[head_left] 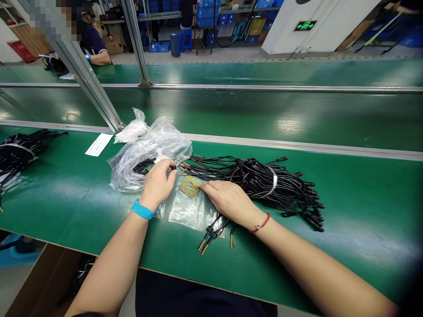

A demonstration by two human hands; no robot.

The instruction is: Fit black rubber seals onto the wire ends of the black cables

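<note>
My left hand (158,182), with a blue wristband, pinches a small black part (172,167) beside an open clear plastic bag (155,145) that has black pieces in it. My right hand (231,200) is closed on a cable end, its thin bare-tipped wires reaching over a yellow sponge (189,190) with a hole in its middle. The sponge lies on a flat clear bag (188,213). Behind the right hand is a tied bundle of black cables (257,178), coloured wire ends pointing left. Several cable ends with black fittings (211,232) lie nearer me.
Another cable bundle (16,152) and a white paper slip (99,144) lie to the left on the green table (357,207). A metal post (89,83) rises behind the bags. Across the green conveyor belt (244,110) sits a person (94,44). A cardboard box (42,281) stands below left.
</note>
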